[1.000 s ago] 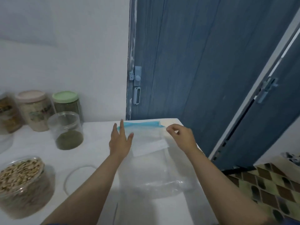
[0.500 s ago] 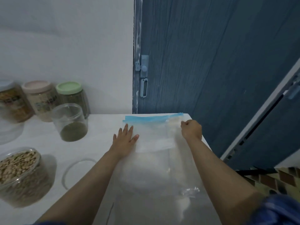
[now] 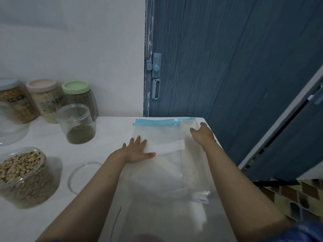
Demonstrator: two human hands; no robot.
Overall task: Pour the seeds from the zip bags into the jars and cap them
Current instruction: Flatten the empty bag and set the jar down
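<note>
An empty clear zip bag [image 3: 162, 135] with a blue zip strip lies flat on the white table [image 3: 111, 130], on top of other clear bags [image 3: 166, 189]. My left hand [image 3: 135, 151] presses flat on the bag's left side, fingers spread. At the bag's right edge near the zip rests my right hand [image 3: 202, 135], its fingers bent over the plastic. An open jar [image 3: 76, 124] with green seeds at its bottom stands to the left. A second open jar [image 3: 22, 175], full of pale seeds, is at the near left. A clear lid [image 3: 76, 175] lies beside it.
Three capped jars stand against the wall: a blue-lidded jar [image 3: 12, 100], a pink-lidded jar [image 3: 44, 100] and a green-lidded jar [image 3: 78, 95]. A blue door [image 3: 227, 67] is behind the table. The table's right edge drops to a tiled floor [image 3: 300, 196].
My right hand has slid right along the blue zip strip to the bag's right edge. The left hand stayed flat on the bag. The camera view shifted slightly.
</note>
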